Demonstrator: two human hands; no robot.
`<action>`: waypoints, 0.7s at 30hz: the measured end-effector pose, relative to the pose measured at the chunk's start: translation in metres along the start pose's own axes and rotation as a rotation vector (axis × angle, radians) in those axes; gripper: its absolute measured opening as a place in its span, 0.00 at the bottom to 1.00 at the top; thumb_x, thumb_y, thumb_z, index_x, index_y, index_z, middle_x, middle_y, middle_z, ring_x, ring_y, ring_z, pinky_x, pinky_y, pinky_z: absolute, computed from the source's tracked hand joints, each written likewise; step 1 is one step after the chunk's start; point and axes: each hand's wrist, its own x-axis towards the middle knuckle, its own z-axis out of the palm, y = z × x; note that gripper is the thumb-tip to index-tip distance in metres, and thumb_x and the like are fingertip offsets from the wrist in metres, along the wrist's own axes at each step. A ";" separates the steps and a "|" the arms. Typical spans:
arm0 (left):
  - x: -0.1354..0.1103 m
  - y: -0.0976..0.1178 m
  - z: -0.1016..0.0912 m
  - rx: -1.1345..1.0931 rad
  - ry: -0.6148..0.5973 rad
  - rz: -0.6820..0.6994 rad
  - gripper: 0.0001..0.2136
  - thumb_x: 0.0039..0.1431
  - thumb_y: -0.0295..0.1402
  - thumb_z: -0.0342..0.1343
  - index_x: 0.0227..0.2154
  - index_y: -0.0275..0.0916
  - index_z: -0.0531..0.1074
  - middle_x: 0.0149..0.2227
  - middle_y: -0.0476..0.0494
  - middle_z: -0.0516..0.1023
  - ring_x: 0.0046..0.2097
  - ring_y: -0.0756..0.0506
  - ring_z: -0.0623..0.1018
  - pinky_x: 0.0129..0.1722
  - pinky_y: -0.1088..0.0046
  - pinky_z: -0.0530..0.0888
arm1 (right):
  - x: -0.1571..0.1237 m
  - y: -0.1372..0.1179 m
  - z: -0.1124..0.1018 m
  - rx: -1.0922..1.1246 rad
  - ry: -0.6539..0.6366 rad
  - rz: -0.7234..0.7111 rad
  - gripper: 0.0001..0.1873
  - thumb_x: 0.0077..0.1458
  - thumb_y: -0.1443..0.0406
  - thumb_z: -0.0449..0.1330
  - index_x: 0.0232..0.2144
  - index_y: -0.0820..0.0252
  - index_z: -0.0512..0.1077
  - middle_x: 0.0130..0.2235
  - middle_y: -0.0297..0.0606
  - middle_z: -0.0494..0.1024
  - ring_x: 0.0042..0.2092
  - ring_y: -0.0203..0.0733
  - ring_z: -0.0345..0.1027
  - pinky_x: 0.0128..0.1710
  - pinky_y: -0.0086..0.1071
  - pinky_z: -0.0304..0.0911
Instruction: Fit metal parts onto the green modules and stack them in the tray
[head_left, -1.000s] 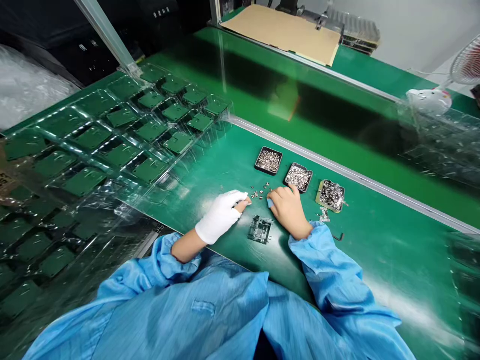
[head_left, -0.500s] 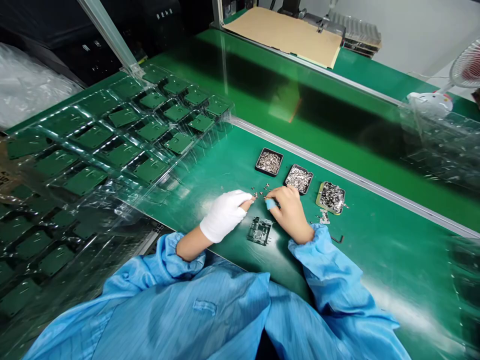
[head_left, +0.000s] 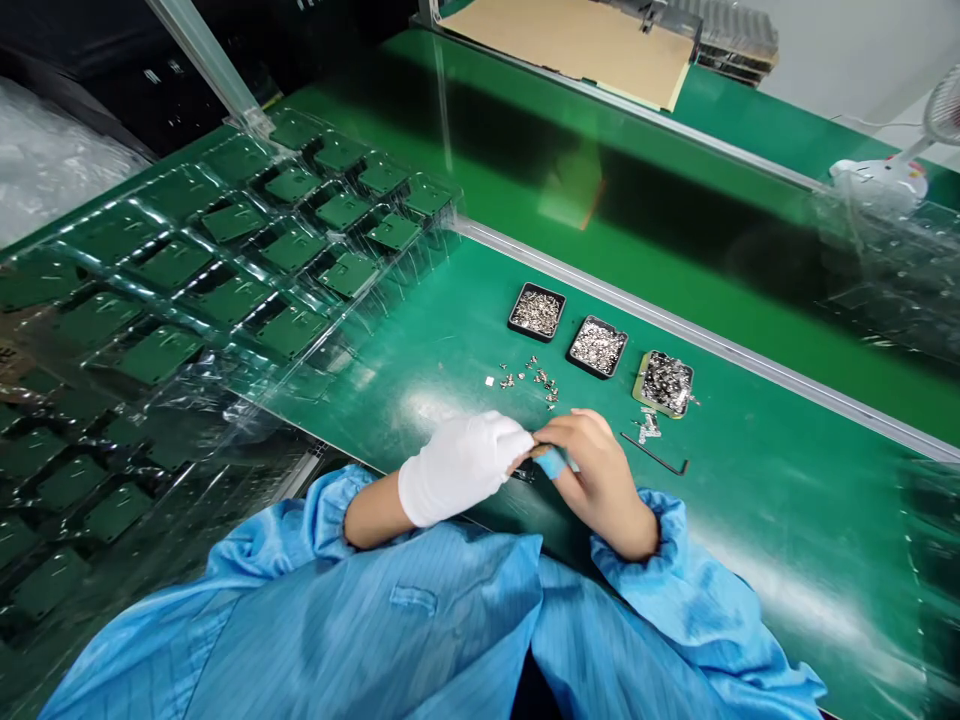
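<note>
Near the head view's centre, the left hand [head_left: 461, 465], white-gloved, and the bare right hand [head_left: 596, 470] meet at their fingertips over the desk [head_left: 787, 520]. Both hands' fingers are drawn in narrow; whether anything sits between them is hidden, so I cannot say. A dark piece [head_left: 523, 473] shows at 7 o'clock, just below the fingertips and mostly covered. A blue band [head_left: 551, 462] wraps a digit of the right hand.

Counting from the fingertips, loose metal parts [head_left: 541, 378] lie scattered near 12 o'clock, with a white square [head_left: 490, 381] at 11. Filled trays stand at 12 [head_left: 537, 338], 1 [head_left: 592, 371] and 2 o'clock [head_left: 638, 388]. A hex key [head_left: 654, 455] lies at 3. Clear trays [head_left: 360, 310] bearing green boards [head_left: 349, 273] spread toward 10, and a fan [head_left: 881, 182] stands far off at 2.
</note>
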 end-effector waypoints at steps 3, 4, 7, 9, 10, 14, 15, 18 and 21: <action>-0.012 0.007 -0.006 0.037 -0.051 0.100 0.14 0.65 0.29 0.44 0.25 0.38 0.70 0.22 0.47 0.72 0.25 0.47 0.70 0.24 0.71 0.60 | -0.009 -0.008 -0.005 0.082 -0.073 -0.046 0.11 0.61 0.72 0.50 0.44 0.57 0.64 0.38 0.38 0.75 0.39 0.41 0.68 0.45 0.40 0.60; -0.015 0.009 -0.007 0.036 -0.064 0.119 0.14 0.65 0.30 0.45 0.25 0.38 0.69 0.23 0.48 0.72 0.26 0.47 0.70 0.24 0.70 0.60 | -0.013 -0.010 -0.006 0.093 -0.082 -0.049 0.11 0.60 0.72 0.49 0.44 0.57 0.64 0.38 0.39 0.75 0.38 0.42 0.68 0.44 0.40 0.60; -0.022 0.012 -0.008 0.021 -0.105 0.133 0.13 0.64 0.30 0.46 0.23 0.39 0.68 0.22 0.49 0.70 0.24 0.47 0.69 0.23 0.70 0.58 | -0.019 -0.015 -0.007 0.160 -0.127 -0.011 0.11 0.60 0.72 0.49 0.43 0.58 0.65 0.38 0.40 0.75 0.38 0.42 0.67 0.41 0.39 0.61; -0.023 0.015 -0.007 0.010 -0.136 0.143 0.13 0.63 0.28 0.46 0.23 0.39 0.67 0.21 0.50 0.68 0.24 0.47 0.68 0.22 0.70 0.57 | -0.020 -0.017 -0.006 0.219 -0.167 0.015 0.10 0.60 0.73 0.49 0.42 0.58 0.65 0.37 0.40 0.75 0.38 0.41 0.67 0.40 0.38 0.61; -0.024 0.016 -0.007 0.010 -0.146 0.153 0.12 0.62 0.28 0.47 0.23 0.39 0.67 0.20 0.50 0.68 0.24 0.47 0.68 0.22 0.70 0.57 | -0.020 -0.018 -0.006 0.237 -0.183 0.021 0.10 0.60 0.72 0.49 0.41 0.58 0.65 0.37 0.39 0.75 0.38 0.41 0.67 0.41 0.38 0.61; -0.025 0.015 -0.006 -0.014 -0.181 0.199 0.12 0.62 0.27 0.46 0.24 0.39 0.68 0.20 0.49 0.68 0.24 0.47 0.68 0.21 0.71 0.58 | -0.019 -0.019 -0.009 0.252 -0.235 0.012 0.06 0.61 0.71 0.50 0.39 0.58 0.65 0.34 0.38 0.74 0.36 0.41 0.67 0.42 0.39 0.61; -0.025 0.012 -0.005 -0.052 -0.176 0.186 0.11 0.63 0.29 0.46 0.25 0.39 0.69 0.22 0.48 0.69 0.25 0.47 0.69 0.22 0.71 0.60 | -0.019 -0.018 -0.011 0.252 -0.230 0.015 0.05 0.61 0.70 0.50 0.38 0.58 0.65 0.33 0.37 0.74 0.35 0.41 0.67 0.42 0.39 0.61; -0.025 0.001 0.002 -0.238 -0.097 -0.030 0.14 0.60 0.43 0.52 0.39 0.37 0.71 0.33 0.43 0.75 0.34 0.44 0.74 0.34 0.66 0.71 | -0.020 -0.012 -0.016 0.259 -0.108 0.124 0.04 0.62 0.68 0.52 0.36 0.56 0.66 0.32 0.36 0.73 0.35 0.41 0.67 0.41 0.39 0.62; -0.024 -0.008 0.017 -0.431 -0.126 -0.277 0.27 0.54 0.44 0.58 0.52 0.36 0.63 0.47 0.36 0.73 0.49 0.38 0.73 0.49 0.57 0.71 | -0.021 -0.005 -0.014 0.246 0.023 0.276 0.03 0.61 0.67 0.54 0.34 0.55 0.67 0.35 0.37 0.73 0.38 0.42 0.68 0.40 0.38 0.63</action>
